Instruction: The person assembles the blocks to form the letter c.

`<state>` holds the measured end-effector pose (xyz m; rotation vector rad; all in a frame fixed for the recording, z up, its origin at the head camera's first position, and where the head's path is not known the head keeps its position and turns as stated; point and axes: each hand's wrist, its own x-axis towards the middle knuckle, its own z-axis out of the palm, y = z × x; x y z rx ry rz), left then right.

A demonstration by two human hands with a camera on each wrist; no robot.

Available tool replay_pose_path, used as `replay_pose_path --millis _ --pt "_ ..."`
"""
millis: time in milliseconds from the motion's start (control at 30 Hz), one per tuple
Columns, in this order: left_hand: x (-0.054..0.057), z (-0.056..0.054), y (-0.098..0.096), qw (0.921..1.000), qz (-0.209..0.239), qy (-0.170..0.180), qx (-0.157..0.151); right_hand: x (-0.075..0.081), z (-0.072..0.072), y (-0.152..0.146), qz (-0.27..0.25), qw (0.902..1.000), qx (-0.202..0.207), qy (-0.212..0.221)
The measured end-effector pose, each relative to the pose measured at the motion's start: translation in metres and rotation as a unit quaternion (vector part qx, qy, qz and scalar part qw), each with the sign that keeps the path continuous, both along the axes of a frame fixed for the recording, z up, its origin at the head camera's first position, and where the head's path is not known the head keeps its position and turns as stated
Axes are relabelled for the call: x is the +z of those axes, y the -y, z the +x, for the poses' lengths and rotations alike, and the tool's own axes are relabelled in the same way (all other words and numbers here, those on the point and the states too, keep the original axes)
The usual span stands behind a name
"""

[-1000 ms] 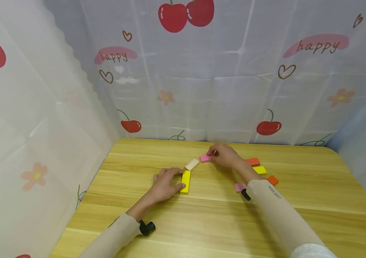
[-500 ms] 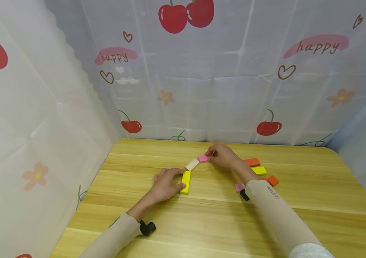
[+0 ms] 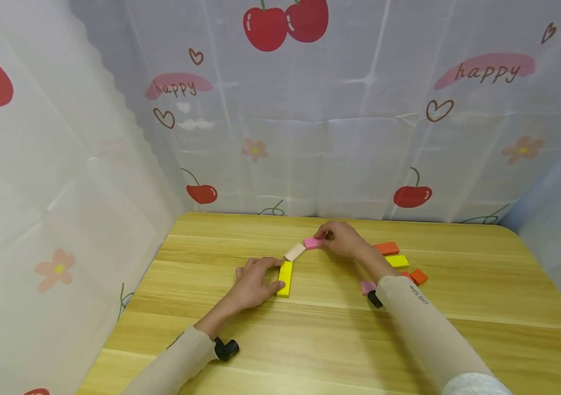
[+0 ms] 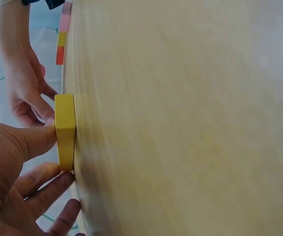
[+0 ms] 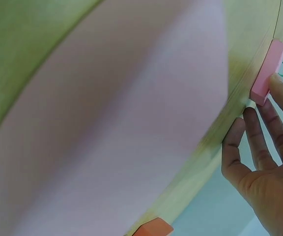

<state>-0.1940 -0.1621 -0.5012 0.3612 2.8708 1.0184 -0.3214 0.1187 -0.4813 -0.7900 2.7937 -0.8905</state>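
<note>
My left hand (image 3: 251, 284) pinches a yellow wooden block (image 3: 285, 278) between thumb and fingers, one at each end, as the left wrist view also shows. The block lies flat on the table. A plain wood block (image 3: 295, 252) slants away from its far end, very close to it. Beyond that, my right hand (image 3: 343, 239) pinches the right end of a pink block (image 3: 312, 243) with thumb and fingertips. Its left end sits at the plain block's far end; whether they touch is too small to tell. The right wrist view shows the pink block (image 5: 268, 73) resting on the tabletop.
Right of my right hand lie an orange block (image 3: 387, 248), another yellow block (image 3: 397, 261) and an orange-red block (image 3: 418, 276). A second pink block (image 3: 367, 287) lies partly behind the right wrist camera. The wooden table (image 3: 310, 345) ends at a printed curtain (image 3: 285, 164).
My right hand has slid the pink block slightly left, narrowing the gap to the plain wood block. The left hand keeps its place on the yellow block.
</note>
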Motion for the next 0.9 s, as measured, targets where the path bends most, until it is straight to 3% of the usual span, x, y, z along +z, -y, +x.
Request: replay_pose_path --millis 533,900 --pt "-0.001 0.0 -0.001 1.0 -0.006 -0.001 -0.002 -0.004 0.001 -0.01 -0.023 0.9995 0.002 0.019" --pt "0.001 0.0 -0.001 1.0 -0.004 0.0 0.0 0.005 0.016 -0.068 -0.013 0.9998 0.017 -0.001"
